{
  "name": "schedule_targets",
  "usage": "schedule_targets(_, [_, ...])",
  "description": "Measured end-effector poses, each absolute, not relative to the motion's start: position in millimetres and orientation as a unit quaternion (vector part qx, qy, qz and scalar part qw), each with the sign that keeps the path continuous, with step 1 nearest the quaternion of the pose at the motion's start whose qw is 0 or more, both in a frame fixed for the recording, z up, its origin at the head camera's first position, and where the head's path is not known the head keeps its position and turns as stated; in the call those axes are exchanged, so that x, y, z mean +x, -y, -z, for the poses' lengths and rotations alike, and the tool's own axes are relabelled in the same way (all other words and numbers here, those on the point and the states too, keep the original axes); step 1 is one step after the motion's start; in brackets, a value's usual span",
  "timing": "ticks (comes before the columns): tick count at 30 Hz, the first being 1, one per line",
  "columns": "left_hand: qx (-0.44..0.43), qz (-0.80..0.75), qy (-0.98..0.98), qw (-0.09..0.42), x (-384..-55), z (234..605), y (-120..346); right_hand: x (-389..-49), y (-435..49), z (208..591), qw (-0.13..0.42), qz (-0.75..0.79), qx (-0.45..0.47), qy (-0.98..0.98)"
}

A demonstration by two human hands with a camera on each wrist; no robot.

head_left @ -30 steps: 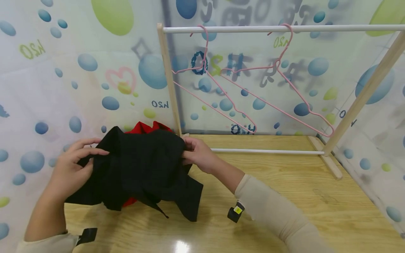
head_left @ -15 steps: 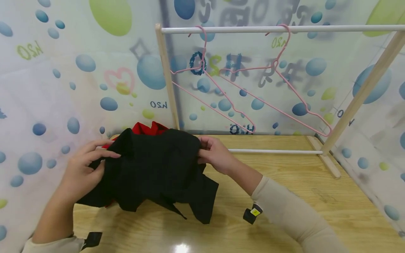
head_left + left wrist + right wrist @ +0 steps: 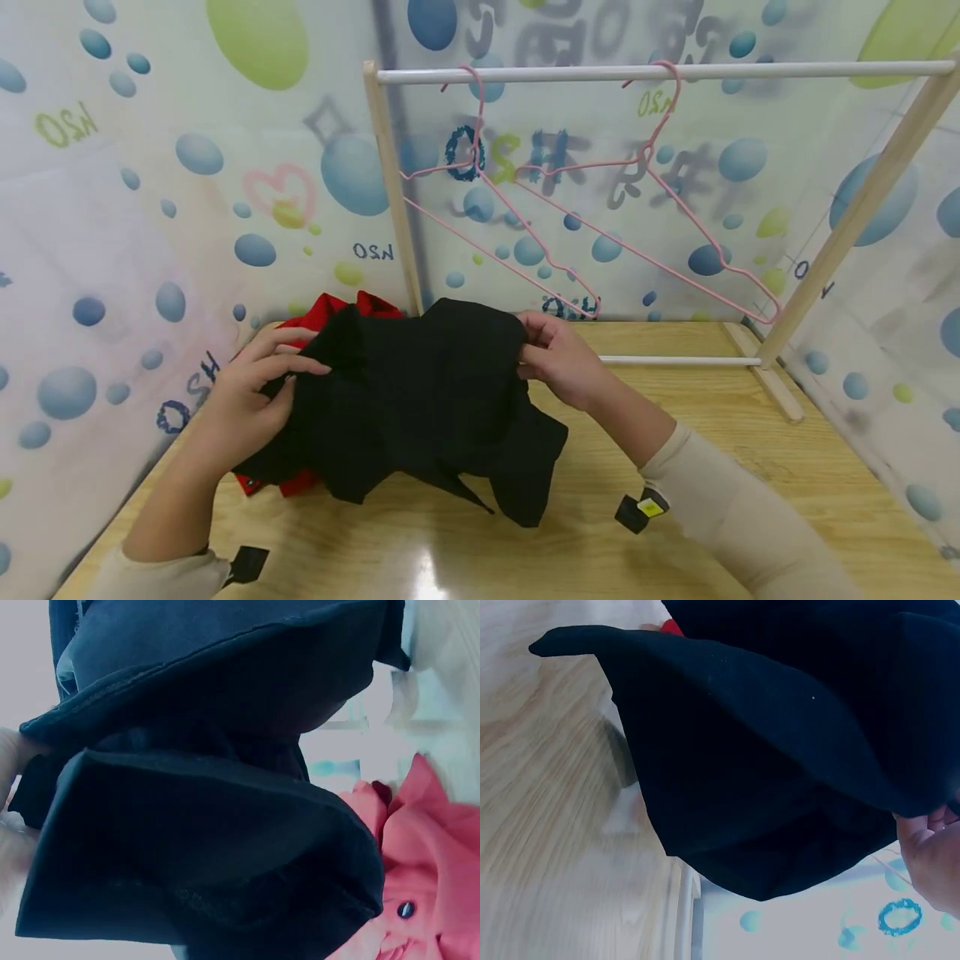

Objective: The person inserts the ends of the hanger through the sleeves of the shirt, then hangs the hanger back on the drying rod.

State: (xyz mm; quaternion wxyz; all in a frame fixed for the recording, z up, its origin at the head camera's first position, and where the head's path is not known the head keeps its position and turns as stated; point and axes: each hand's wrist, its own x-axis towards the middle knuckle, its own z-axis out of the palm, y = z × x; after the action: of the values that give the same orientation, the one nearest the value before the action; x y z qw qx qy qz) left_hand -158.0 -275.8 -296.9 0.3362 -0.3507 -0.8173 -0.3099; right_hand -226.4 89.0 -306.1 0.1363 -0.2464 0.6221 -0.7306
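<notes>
Garment of black fabric (image 3: 442, 392), head view: spans sideways between left hand (image 3: 251, 404) and right hand (image 3: 566, 360), both touching it, over the pale wooden table (image 3: 697, 400); crumpled red fabric (image 3: 318, 312) behind its left end.
Left grip, left wrist view: finger and thumb pinch a fold.
Right grip, right wrist view: fingers pinch its edge.

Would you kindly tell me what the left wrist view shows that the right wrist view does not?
Only the left wrist view shows the left hand, at its left edge, and a round dark button on the red cloth.

Only the right wrist view shows the right hand, gripping the black cloth, and a blue ring-shaped mark on the backdrop.

Both show the black cloth, large in each, and some red cloth, just a small patch in the right wrist view.
</notes>
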Motion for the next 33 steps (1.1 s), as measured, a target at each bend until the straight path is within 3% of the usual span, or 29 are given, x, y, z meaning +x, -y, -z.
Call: schedule_targets(33, [-0.395,0.320,0.794,0.333,-211.8,346.6,192.8,-239.3,-190.9,320.8,0.059,0.759,-0.150,-0.631])
